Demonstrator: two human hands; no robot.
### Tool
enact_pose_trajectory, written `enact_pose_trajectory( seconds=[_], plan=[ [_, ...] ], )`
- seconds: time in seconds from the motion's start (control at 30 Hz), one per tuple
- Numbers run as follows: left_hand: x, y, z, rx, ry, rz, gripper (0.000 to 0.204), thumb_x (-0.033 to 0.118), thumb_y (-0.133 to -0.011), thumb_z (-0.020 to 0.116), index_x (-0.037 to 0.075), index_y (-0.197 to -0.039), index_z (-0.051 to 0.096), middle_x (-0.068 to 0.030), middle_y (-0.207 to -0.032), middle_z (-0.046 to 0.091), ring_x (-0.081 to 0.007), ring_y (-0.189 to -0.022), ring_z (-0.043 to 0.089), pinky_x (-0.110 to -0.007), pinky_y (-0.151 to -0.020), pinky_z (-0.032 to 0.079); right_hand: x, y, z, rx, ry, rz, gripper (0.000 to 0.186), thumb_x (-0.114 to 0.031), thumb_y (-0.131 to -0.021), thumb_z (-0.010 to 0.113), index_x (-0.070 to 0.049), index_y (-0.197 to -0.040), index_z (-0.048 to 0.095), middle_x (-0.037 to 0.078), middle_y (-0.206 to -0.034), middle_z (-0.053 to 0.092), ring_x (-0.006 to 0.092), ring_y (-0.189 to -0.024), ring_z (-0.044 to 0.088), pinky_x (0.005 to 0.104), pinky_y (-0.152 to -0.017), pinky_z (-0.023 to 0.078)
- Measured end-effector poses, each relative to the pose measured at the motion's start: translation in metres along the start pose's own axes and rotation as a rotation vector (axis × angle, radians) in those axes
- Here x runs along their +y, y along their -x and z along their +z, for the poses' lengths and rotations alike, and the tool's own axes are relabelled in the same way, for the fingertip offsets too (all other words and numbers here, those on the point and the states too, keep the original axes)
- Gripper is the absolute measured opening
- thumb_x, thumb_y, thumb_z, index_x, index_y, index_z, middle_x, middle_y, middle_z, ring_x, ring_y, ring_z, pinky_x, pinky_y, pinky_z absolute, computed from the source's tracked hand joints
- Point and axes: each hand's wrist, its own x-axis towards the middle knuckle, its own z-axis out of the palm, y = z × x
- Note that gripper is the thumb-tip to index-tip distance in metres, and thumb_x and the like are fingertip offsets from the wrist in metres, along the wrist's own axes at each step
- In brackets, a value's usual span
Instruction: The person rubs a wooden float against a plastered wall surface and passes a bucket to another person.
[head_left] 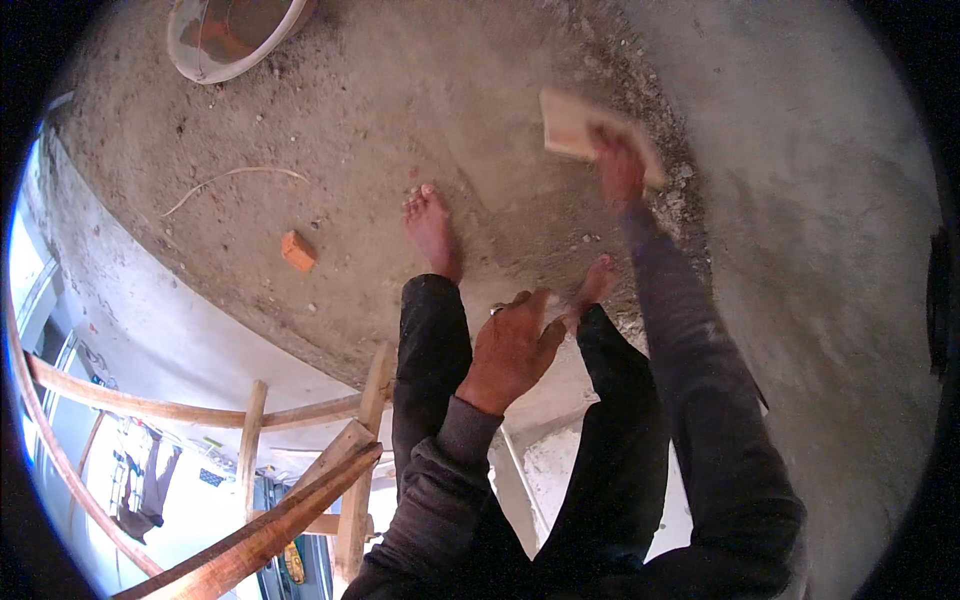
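My right hand (620, 165), blurred, grips a pale rectangular board (565, 125) against the dusty, gritty floor patch (490, 120), beside a ragged band of grit (675, 175) along a smooth grey plastered surface (820, 140). My left hand (510, 350) hangs between my legs, back up, a ring on one finger; its fingers are curled, and whether they hold anything is unclear. My bare feet (432, 230) are planted on the dirty surface below the board.
A wide pan (225, 70) with brownish contents sits at upper left. An orange brick piece (298, 250) and a thin pale strip (240, 172) lie on the left. A curved white edge borders a drop with timber rails (150, 405) and hanging clothing or gear (150, 490) beyond.
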Motion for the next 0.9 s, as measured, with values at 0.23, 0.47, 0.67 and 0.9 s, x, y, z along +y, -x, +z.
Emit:
enact_pose_trajectory(
  seconds=[0.23, 0.47, 0.67, 0.9],
  plan=[
    [-0.006, -0.002, 0.006, 0.062, 0.035, 0.022, 0.034, 0.029, -0.086, 0.056, 0.003, -0.108, 0.053, -0.0219, -0.089, 0.061, -0.0371, -0.085, 0.06, -0.044, -0.073, 0.047, -0.079, 0.111, -0.016, -0.439, 0.586, -0.147, 0.045, -0.012, -0.076, 0.056, -0.012, -0.121, 0.053, 0.008, -0.118, 0.055, 0.0316, -0.103, 0.052, 0.0453, -0.09, 0.042],
    [-0.004, -0.014, -0.003, 0.151, 0.104, 0.017, 0.033, 0.025, -0.085, 0.057, 0.005, -0.11, 0.053, -0.021, -0.091, 0.062, -0.0366, -0.086, 0.06, -0.042, -0.075, 0.047, -0.142, 0.102, -0.064, -0.441, 0.371, -0.129, 0.039, -0.005, -0.075, 0.051, -0.007, -0.113, 0.059, 0.01, -0.108, 0.061, 0.0311, -0.101, 0.055, 0.0416, -0.089, 0.044],
    [-0.004, -0.016, -0.026, 0.329, 0.455, 0.017, 0.03, 0.027, -0.087, 0.057, 0.007, -0.109, 0.055, -0.0149, -0.089, 0.062, -0.0212, -0.083, 0.061, -0.033, -0.073, 0.047, -0.19, 0.076, -0.075, -0.427, 0.363, -0.074, 0.045, 0.003, -0.07, 0.049, -0.006, -0.112, 0.06, 0.012, -0.11, 0.06, 0.0319, -0.099, 0.054, 0.0398, -0.086, 0.045],
    [-0.057, 0.004, -0.07, 0.408, 1.238, -0.028, 0.027, 0.026, -0.092, 0.053, 0.007, -0.11, 0.055, -0.0059, -0.099, 0.061, -0.0169, -0.083, 0.061, -0.028, -0.073, 0.048, -0.234, 0.063, -0.086, -0.365, 0.37, -0.15, 0.041, 0.001, -0.073, 0.049, -0.008, -0.111, 0.06, 0.01, -0.111, 0.061, 0.0322, -0.1, 0.055, 0.0414, -0.085, 0.047]
  ],
)
